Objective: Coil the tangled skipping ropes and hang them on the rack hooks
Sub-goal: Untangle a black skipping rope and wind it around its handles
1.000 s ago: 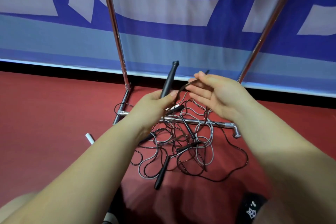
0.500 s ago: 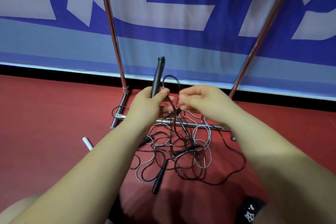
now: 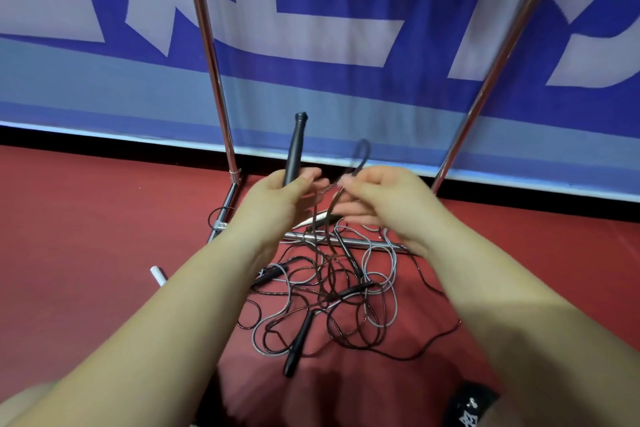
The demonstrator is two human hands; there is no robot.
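A tangle of black and grey skipping ropes [image 3: 325, 302] lies on the red floor at the foot of the chrome rack [image 3: 207, 55]. My left hand [image 3: 277, 201] grips a black handle [image 3: 294, 146] that points upward. My right hand [image 3: 377, 198] pinches the dark rope [image 3: 360, 152] coming from that handle, and a small loop of it stands above my fingers. The rope runs down from both hands into the tangle. Another black handle [image 3: 298, 343] lies at the near side of the pile. No hooks are in view.
The rack's two chrome uprights rise left and right [image 3: 498, 55], joined by a low crossbar [image 3: 346, 239] under the ropes. A blue and white banner [image 3: 329, 45] stands just behind. A white handle [image 3: 157, 276] lies on the floor at left. A black shoe [image 3: 471, 406] shows bottom right.
My right hand came in from an open reach to pinch the rope beside my left hand. The loop above it has shifted right. The handle stays upright in my left hand.
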